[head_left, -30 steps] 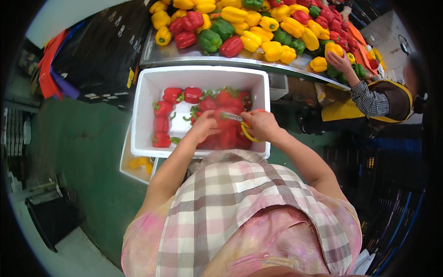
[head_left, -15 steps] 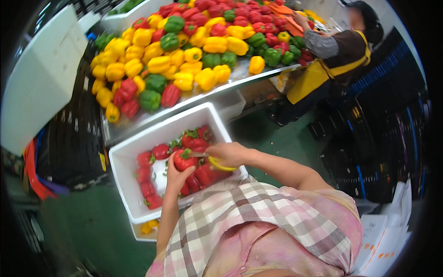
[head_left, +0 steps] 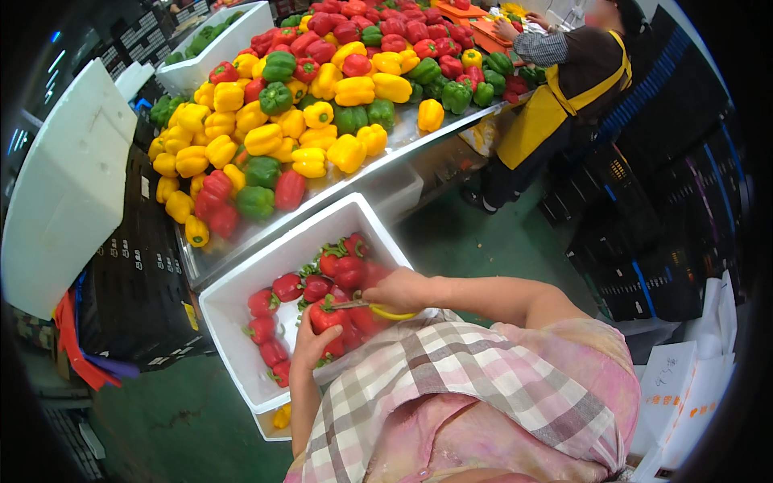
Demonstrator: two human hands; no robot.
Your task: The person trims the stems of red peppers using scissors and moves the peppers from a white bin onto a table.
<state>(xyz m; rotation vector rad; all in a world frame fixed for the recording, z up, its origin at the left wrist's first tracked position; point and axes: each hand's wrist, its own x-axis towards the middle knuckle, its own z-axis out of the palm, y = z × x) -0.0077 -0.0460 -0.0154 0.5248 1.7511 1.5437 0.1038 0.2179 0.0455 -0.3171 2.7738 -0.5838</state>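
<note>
My left hand (head_left: 308, 344) is closed around a red bell pepper (head_left: 325, 317), its green stem turned upward. In my right hand (head_left: 400, 289) is a pair of scissors with yellow handles (head_left: 393, 313). The scissor blades (head_left: 348, 305) lie at the pepper's stem; whether they have cut into it I cannot tell. Both hands are over a white foam box (head_left: 228, 344) in front of me. Inside it, red bell peppers (head_left: 261, 329) line the walls, and small green stem pieces lie among them.
Beyond the box, a metal table (head_left: 411, 133) bears heaped yellow, red and green peppers. Black crates (head_left: 137, 282) and an upright white foam panel (head_left: 68, 193) stand left. A co-worker in a yellow apron (head_left: 527, 129) works at the table's far right. White boxes (head_left: 667, 390) stand near right.
The whole view has shifted a little, with the foam box and my hands now slightly lower. My hands keep hold of the pepper and the scissors, blades still at the stem.
</note>
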